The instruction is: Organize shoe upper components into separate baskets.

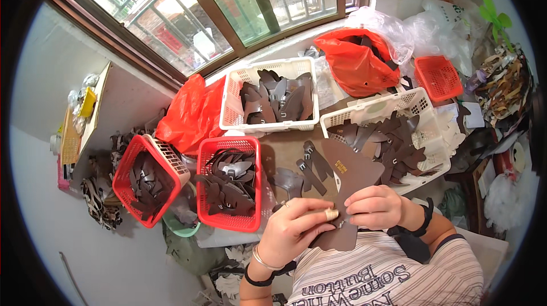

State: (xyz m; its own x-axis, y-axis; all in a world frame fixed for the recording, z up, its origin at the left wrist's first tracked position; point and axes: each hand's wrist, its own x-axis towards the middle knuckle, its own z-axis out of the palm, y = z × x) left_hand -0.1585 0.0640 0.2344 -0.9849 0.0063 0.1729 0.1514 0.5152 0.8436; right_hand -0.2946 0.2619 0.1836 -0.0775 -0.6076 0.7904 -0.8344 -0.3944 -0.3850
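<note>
Head view: my left hand [297, 225] and right hand [377, 207] pinch one brown piece [358, 165], probably to steady it; baskets [231, 224] nearby likely keep others sorted.

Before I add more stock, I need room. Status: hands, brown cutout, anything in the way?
Right hand grips dark brown cutout, lower half. Left hand against its left side. Loose brown strips on tabletop beyond; red basket to the left.
</note>
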